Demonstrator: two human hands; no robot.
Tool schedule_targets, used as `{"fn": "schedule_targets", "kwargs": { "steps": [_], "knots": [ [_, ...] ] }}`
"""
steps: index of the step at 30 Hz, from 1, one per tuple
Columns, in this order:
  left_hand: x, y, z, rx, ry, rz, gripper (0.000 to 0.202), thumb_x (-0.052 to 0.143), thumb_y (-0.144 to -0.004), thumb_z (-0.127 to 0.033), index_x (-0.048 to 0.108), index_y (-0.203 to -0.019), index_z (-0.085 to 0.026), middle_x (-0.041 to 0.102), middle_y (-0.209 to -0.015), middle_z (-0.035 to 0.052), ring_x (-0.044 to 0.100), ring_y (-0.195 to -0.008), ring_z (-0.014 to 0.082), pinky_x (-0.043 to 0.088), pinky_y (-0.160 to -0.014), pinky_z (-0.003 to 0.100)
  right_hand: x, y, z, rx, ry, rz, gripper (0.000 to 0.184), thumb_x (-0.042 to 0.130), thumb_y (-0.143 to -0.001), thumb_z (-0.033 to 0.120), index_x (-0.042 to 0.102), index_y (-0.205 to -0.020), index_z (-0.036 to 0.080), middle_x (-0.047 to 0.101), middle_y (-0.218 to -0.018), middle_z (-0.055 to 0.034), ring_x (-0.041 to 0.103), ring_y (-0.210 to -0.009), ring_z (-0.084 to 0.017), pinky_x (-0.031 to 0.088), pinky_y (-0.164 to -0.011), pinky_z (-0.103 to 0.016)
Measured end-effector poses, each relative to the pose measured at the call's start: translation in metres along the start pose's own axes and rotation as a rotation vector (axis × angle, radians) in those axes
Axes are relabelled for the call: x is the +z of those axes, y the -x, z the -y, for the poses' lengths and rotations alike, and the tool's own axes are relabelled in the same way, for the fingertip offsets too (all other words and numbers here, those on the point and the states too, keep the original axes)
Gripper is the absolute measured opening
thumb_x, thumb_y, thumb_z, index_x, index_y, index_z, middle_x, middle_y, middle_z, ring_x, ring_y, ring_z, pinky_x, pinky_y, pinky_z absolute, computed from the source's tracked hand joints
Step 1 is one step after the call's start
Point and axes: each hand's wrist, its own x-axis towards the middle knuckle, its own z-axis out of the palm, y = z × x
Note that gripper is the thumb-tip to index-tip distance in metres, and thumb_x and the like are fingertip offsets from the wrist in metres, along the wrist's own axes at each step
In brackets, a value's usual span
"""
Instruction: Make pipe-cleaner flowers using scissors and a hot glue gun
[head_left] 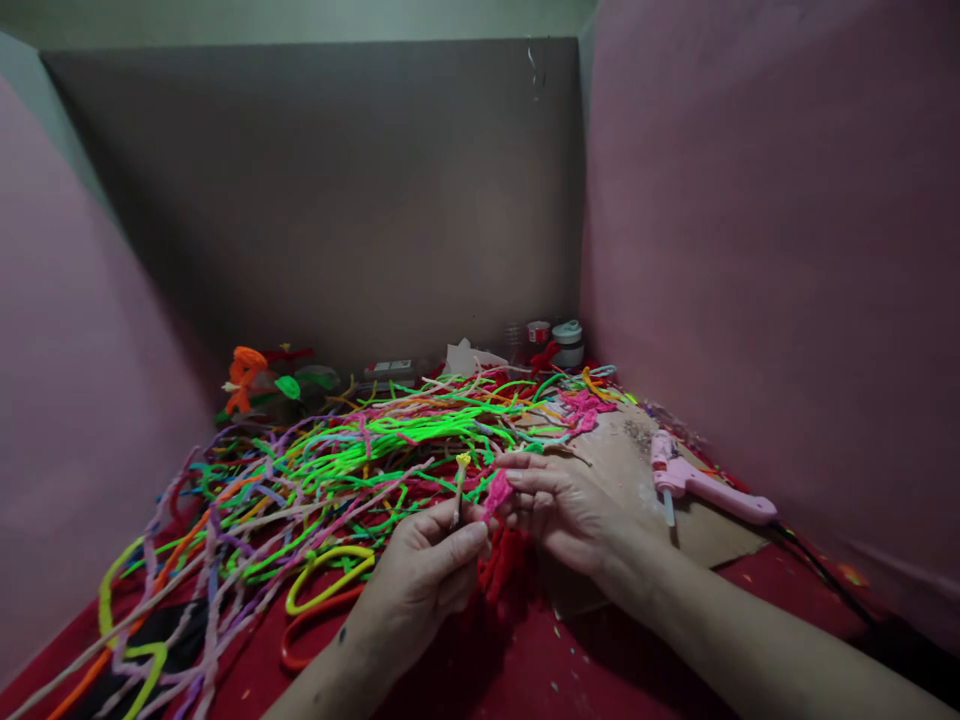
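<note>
My left hand [431, 565] is closed around a thin stem [459, 490] that stands upright and carries a small yellow tip. Between the fingers of my right hand [559, 510] is a bright pink fuzzy petal [498, 492], pinched close beside the stem. The petal's lower end reaches my left fingertips; whether it is fixed to the stem I cannot tell. Below my hands lie red fuzzy pieces [508, 575], partly hidden. A large heap of coloured pipe cleaners [390, 435], many of them bright green, spreads just beyond my hands.
A pink glue gun [709, 490] lies on a cardboard sheet [600, 465] at the right, its cord running off. Pink pieces [585, 408] sit behind. An orange flower [246, 375] and a lidded jar [568, 345] stand at the back. Walls enclose the red cloth [525, 665].
</note>
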Motion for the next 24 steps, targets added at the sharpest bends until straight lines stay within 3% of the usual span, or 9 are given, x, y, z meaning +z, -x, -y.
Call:
{"fn": "schedule_targets", "kwargs": {
  "steps": [2, 4, 7, 9, 11, 15, 22, 24],
  "knots": [
    [-0.001, -0.001, -0.001, 0.014, 0.021, -0.018, 0.018, 0.066, -0.073, -0.027, 0.053, -0.077, -0.015, 0.038, -0.050, -0.0088, 0.023, -0.035, -0.0017, 0.018, -0.037, 0.014, -0.013, 0.012, 0.015, -0.034, 0.245, -0.053, 0.026, 0.060, -0.071, 0.020, 0.057, -0.097, 0.017, 0.066, -0.075, -0.0028, 0.060, -0.059, -0.013, 0.045, -0.058, -0.026],
    [-0.003, -0.003, -0.002, 0.035, 0.047, -0.054, 0.020, 0.068, -0.071, -0.026, 0.052, -0.077, -0.015, 0.042, -0.054, -0.0080, 0.024, -0.035, -0.0024, 0.019, -0.037, 0.013, -0.037, 0.026, 0.032, -0.286, 0.638, -0.164, 0.030, 0.056, -0.075, 0.025, 0.054, -0.104, 0.020, 0.066, -0.092, -0.0064, 0.062, -0.075, -0.018, 0.047, -0.066, -0.031],
    [-0.006, -0.008, -0.003, 0.036, 0.077, -0.094, 0.022, 0.068, -0.070, -0.027, 0.051, -0.078, -0.016, 0.047, -0.060, -0.0071, 0.022, -0.034, -0.0033, 0.016, -0.035, 0.013, -0.090, 0.052, 0.050, -0.629, 1.460, -0.434, 0.036, 0.047, -0.076, 0.017, 0.056, -0.110, 0.019, 0.061, -0.107, -0.0106, 0.055, -0.099, -0.025, 0.043, -0.084, -0.040],
    [-0.007, -0.011, -0.003, 0.025, 0.076, -0.097, 0.023, 0.067, -0.071, -0.029, 0.050, -0.080, -0.017, 0.050, -0.060, -0.0067, 0.021, -0.032, -0.0034, 0.014, -0.033, 0.012, -0.127, 0.067, 0.055, -0.639, 1.884, -0.498, 0.039, 0.043, -0.075, 0.014, 0.055, -0.113, 0.013, 0.059, -0.111, -0.0151, 0.051, -0.103, -0.030, 0.040, -0.088, -0.044],
    [-0.008, -0.013, -0.002, 0.012, 0.064, -0.089, 0.023, 0.065, -0.073, -0.032, 0.049, -0.082, -0.017, 0.053, -0.060, -0.0059, 0.021, -0.030, -0.0034, 0.012, -0.032, 0.012, -0.155, 0.079, 0.056, -0.547, 2.132, -0.510, 0.044, 0.042, -0.072, 0.010, 0.053, -0.116, 0.008, 0.060, -0.105, -0.0172, 0.053, -0.097, -0.030, 0.042, -0.083, -0.043],
    [-0.008, -0.014, -0.002, -0.003, 0.038, -0.060, 0.021, 0.063, -0.076, -0.032, 0.049, -0.081, -0.017, 0.053, -0.058, -0.0056, 0.022, -0.029, -0.0036, 0.013, -0.032, 0.012, -0.179, 0.084, 0.058, -0.360, 2.279, -0.451, 0.044, 0.042, -0.072, 0.007, 0.052, -0.115, 0.008, 0.061, -0.090, -0.0140, 0.055, -0.083, -0.026, 0.043, -0.074, -0.037],
    [-0.009, -0.014, -0.003, 0.036, 0.057, -0.055, 0.019, 0.064, -0.075, -0.029, 0.051, -0.080, -0.015, 0.055, -0.060, -0.0046, 0.023, -0.030, -0.0037, 0.014, -0.033, 0.012, -0.167, 0.074, 0.066, -0.259, 2.244, -0.455, 0.033, 0.042, -0.066, 0.001, 0.060, -0.091, 0.012, 0.056, -0.083, -0.0105, 0.054, -0.077, -0.022, 0.041, -0.065, -0.029],
    [-0.009, -0.013, -0.004, 0.043, 0.070, -0.065, 0.019, 0.064, -0.075, -0.028, 0.052, -0.081, -0.015, 0.056, -0.061, -0.0038, 0.024, -0.030, -0.0037, 0.015, -0.033, 0.013, -0.165, 0.077, 0.066, -0.271, 2.235, -0.477, 0.033, 0.043, -0.066, 0.003, 0.059, -0.093, 0.014, 0.055, -0.084, -0.0097, 0.055, -0.079, -0.022, 0.042, -0.065, -0.029]
  ]
}}
